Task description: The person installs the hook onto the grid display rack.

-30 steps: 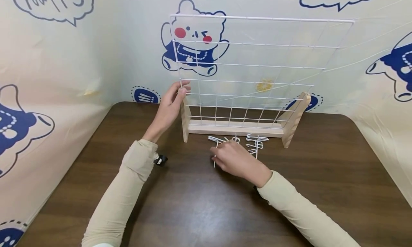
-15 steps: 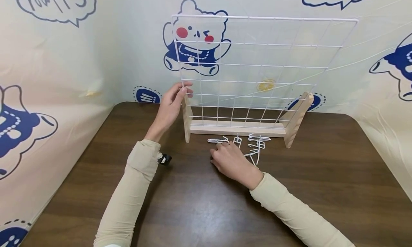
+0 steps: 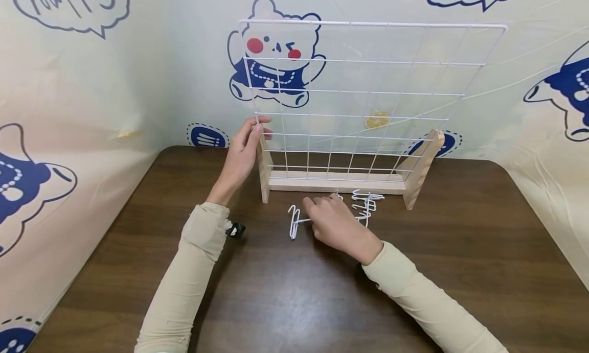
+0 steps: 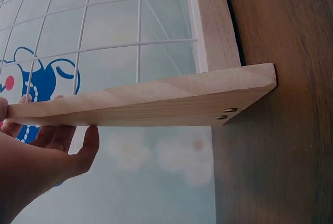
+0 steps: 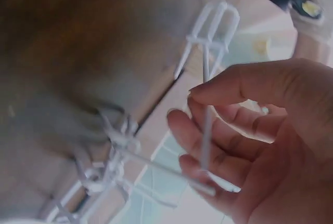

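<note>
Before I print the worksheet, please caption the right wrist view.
A right hand pinches a white hook while more hooks lie on the table.

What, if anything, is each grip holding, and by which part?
Right grip: a white wire hook, pinched by its straight prong. Left grip: the left wooden upright, near its top.

The white hook (image 5: 208, 42) in the grip of the right hand (image 3: 339, 223) has turned: half a second ago its wide end (image 3: 293, 225) lay along the rack's (image 3: 340, 186) front, and now it runs outward from the rack. That end also sits farther from the rack, nearer its left foot (image 3: 264, 182).
</note>
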### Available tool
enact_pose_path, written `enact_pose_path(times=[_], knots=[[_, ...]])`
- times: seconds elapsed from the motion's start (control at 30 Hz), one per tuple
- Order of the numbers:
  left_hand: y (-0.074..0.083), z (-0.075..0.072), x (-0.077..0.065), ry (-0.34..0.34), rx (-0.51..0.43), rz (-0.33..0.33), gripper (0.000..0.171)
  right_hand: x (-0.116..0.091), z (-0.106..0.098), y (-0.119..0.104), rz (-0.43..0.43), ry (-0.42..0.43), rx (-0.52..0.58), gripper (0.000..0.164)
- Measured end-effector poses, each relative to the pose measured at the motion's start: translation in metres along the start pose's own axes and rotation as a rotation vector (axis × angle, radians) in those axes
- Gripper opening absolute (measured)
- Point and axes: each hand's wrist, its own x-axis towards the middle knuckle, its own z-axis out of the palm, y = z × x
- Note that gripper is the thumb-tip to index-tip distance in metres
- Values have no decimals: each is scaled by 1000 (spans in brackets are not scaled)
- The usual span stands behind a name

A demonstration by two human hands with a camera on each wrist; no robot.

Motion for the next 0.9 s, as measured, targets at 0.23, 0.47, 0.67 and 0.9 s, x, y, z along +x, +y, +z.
enact_pose_path(times=[0.23, 0.47, 0.67, 0.9], knots=[[-2, 1, 0, 17, -13, 24, 33, 4, -18, 14, -12, -51, 335, 13], [-4, 2, 1, 23, -28, 35, 33, 7, -15, 17, -7, -76, 583, 8], [-5, 2, 1, 21, -37, 42, 32, 8, -13, 17, 29, -89, 734, 8], [-8, 2, 2, 1, -54, 23, 34, 5, -18, 19, 48, -75, 843, 8]])
